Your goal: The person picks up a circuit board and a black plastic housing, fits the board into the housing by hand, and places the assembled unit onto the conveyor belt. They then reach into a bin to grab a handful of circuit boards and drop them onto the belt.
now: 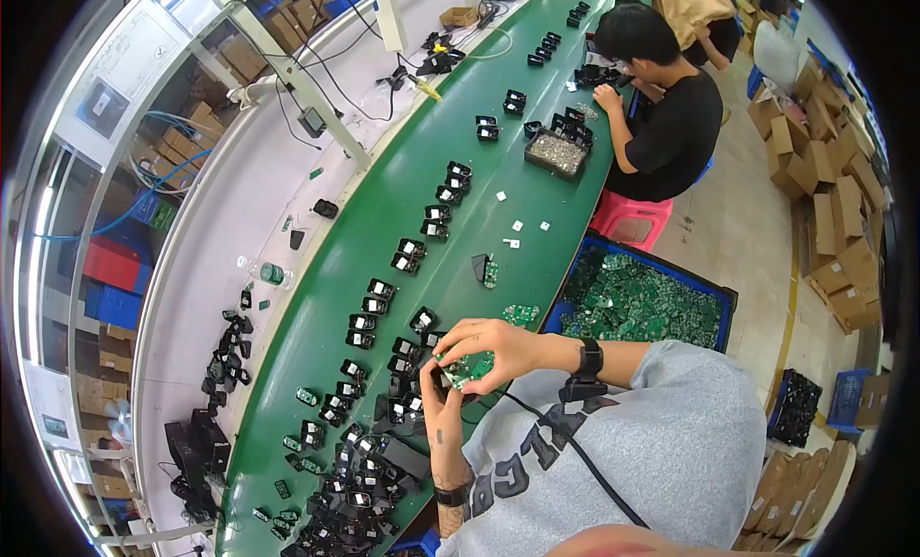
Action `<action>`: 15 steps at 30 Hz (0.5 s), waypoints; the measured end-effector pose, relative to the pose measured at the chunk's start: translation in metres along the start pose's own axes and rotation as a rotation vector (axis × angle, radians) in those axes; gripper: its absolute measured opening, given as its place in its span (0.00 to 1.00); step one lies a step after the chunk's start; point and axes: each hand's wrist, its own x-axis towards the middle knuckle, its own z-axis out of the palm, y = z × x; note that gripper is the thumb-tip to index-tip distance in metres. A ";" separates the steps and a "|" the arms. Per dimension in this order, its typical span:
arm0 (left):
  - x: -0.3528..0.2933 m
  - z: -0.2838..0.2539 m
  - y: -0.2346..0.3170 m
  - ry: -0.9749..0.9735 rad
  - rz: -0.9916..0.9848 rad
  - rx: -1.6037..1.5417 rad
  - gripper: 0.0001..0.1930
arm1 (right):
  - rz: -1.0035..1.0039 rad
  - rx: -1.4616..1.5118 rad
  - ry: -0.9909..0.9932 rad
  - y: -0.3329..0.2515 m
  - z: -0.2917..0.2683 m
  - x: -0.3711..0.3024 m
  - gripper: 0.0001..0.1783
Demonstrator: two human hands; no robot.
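Observation:
A green circuit board [470,368] is pinched between the thumb and fingers of my right hand [506,348]. Just below and left of it, my left hand [440,410] grips a black plastic housing [443,381], mostly hidden by the board and fingers. Board and housing are close together; whether they touch I cannot tell. Black housings with white squares inside [423,319] stand beside my hands on the green table [450,260]. Another green board [521,314] lies just beyond my right wrist.
A blue bin of green boards [652,298] stands right of the table. A large heap of black housings [350,490] lies near left. Farther along sit a tray of small metal parts [558,154] and a person in black [671,106]. A plastic bottle [266,272] lies on the side ledge.

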 end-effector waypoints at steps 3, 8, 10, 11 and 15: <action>0.001 0.001 0.001 0.028 0.055 -0.086 0.26 | -0.080 -0.049 -0.018 -0.002 -0.004 0.005 0.26; 0.006 0.014 0.012 0.086 0.101 -0.150 0.30 | -0.217 -0.161 -0.020 -0.004 0.000 0.003 0.25; 0.004 0.015 0.019 0.002 0.090 -0.329 0.33 | -0.207 -0.214 -0.025 -0.004 0.002 0.005 0.23; 0.005 0.011 0.017 -0.025 0.073 -0.353 0.35 | -0.201 -0.217 -0.058 -0.003 0.000 0.006 0.22; 0.002 0.004 0.018 -0.102 0.037 -0.554 0.36 | -0.188 -0.253 -0.096 0.003 0.003 0.006 0.21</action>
